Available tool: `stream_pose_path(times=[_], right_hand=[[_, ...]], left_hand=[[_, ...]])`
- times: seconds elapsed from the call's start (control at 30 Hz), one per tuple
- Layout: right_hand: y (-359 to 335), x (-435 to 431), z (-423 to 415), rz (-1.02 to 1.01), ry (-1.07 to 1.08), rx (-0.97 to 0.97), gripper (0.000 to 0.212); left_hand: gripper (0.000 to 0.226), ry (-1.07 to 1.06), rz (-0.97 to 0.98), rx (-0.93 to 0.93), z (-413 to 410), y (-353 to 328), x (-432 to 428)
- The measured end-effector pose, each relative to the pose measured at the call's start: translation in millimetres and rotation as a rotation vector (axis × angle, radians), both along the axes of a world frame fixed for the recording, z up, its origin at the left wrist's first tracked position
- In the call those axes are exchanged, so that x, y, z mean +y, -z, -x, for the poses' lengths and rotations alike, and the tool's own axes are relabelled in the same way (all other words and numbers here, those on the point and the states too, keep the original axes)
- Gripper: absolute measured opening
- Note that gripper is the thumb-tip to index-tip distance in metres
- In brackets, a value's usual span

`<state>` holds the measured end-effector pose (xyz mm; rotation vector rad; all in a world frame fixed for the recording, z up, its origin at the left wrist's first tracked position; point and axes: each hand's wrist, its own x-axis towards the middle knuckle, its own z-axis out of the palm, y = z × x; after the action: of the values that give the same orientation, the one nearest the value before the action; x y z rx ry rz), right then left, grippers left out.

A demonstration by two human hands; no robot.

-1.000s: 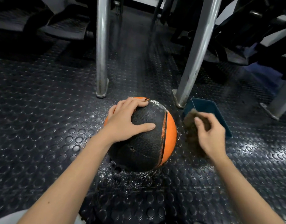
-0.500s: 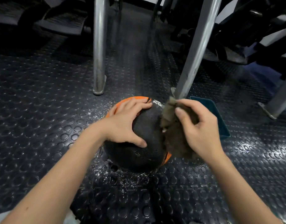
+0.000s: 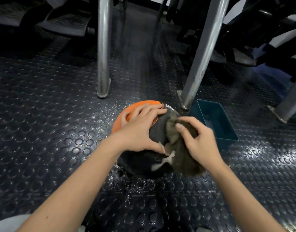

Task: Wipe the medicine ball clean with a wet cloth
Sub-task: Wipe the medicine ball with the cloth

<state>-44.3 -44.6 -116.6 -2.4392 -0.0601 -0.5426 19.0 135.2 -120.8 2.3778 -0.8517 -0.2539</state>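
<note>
Head view: the fingers (image 3: 185, 129) of the right hand (image 3: 200, 143) are curled over a bunched brown-grey cloth (image 3: 182, 159), which is gripped and held against the upper right side of the medicine ball (image 3: 139, 162). The hand and cloth are somewhat blurred. The cloth is draped down the ball's right flank, and a pale strip is seen at its lower left edge – whether it belongs to the cloth or to the ball cannot be told.

The left hand (image 3: 140, 129) is laid on top of the ball, its fingers (image 3: 154, 111) spread apart over the far side and the thumb stretched towards the cloth, almost touching it. Nothing is enclosed by this hand; the ball is only pressed from above.

The ball – black on the near side, with an orange panel (image 3: 127, 113) on the far left – is set on the dark studded rubber floor (image 3: 43, 114), directly in front of the person. Fine glinting droplets (image 3: 135, 181) are scattered on the floor around its base.

A dark teal plastic tub (image 3: 227, 141) is placed on the floor just beside the ball on the right. Beyond the ball two metal legs (image 3: 103, 47) are planted on the floor, one upright, the other slanted with its foot near the tub's far corner. Both bare forearms (image 3: 80, 181) are extended from the bottom edge.
</note>
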Motion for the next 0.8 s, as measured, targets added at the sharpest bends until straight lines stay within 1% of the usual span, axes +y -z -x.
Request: stream_pose_path(times=[0.1, 0.13, 0.2, 0.23, 0.27, 0.33, 0.37, 0.4, 0.43, 0.47, 0.5, 0.57, 0.63, 0.7, 0.77, 0.8], right_hand=[[7.3, -30.5, -6.4, 0.106, 0.220, 0.109, 0.009], [4.9, -34.9, -4.1, 0.065, 0.249, 0.120, 0.009], [-3.9, -29.5, -3.4, -0.042, 0.197, 0.052, 0.012], [-7.3, -21.9, -3.2, -0.047, 0.141, 0.037, 0.011], [-8.9, -16.1, -3.4, -0.031, 0.093, 0.047, 0.010], [-8.0, -13.1, -3.2, -0.042, 0.041, 0.108, 0.010], [-9.3, -15.2, -2.5, -0.075, 0.025, 0.153, 0.012], [-11.0, -18.5, -1.5, -0.104, 0.001, 0.198, 0.014], [-12.6, -21.5, 0.7, -0.123, -0.027, 0.241, 0.014], [-14.5, -23.2, 3.8, -0.123, -0.063, 0.277, 0.013], [-17.2, -22.9, 6.7, -0.122, -0.105, 0.308, 0.013], [-23.1, -22.0, 9.7, -0.167, -0.178, 0.356, 0.014], [-23.9, -24.0, 9.2, -0.176, -0.187, 0.381, 0.015], [-15.9, -28.7, 5.2, -0.074, -0.079, 0.338, 0.016], [-5.1, -32.2, 0.9, 0.072, 0.140, 0.276, 0.016], [-5.6, -31.7, 0.9, 0.077, 0.224, 0.258, 0.016]], left_hand=[[0.099, -0.018, -0.007, -0.017, 0.5, -0.1, 1.1], [0.098, -0.022, -0.020, -0.027, 2.4, -1.6, 0.8], [0.092, -0.041, -0.044, -0.072, 2.7, -5.0, 0.5], [0.083, -0.060, -0.052, -0.110, 3.0, -4.7, 0.0], [0.068, -0.093, -0.027, -0.156, 3.7, -7.6, -0.6], [0.025, -0.229, 0.147, -0.237, 1.7, -8.2, -1.3], [0.017, -0.312, 0.238, -0.244, -0.1, -6.5, -0.9], [0.018, -0.381, 0.310, -0.238, -0.8, -5.9, 0.0], [0.013, -0.447, 0.359, -0.216, -3.5, -1.7, 1.2], [0.004, -0.492, 0.387, -0.177, -6.2, 1.9, 2.3], [0.008, -0.531, 0.379, -0.125, -7.2, 4.9, 2.4], [0.025, -0.569, 0.313, -0.045, -4.0, 10.7, 0.6], [0.032, -0.613, 0.278, -0.047, 0.7, 14.0, -1.1], [0.034, -0.650, 0.292, -0.057, 4.6, 16.4, -0.6], [0.033, -0.653, 0.291, -0.063, 5.7, 18.3, 0.8], [0.032, -0.650, 0.286, -0.055, 5.5, 18.5, 0.6]])
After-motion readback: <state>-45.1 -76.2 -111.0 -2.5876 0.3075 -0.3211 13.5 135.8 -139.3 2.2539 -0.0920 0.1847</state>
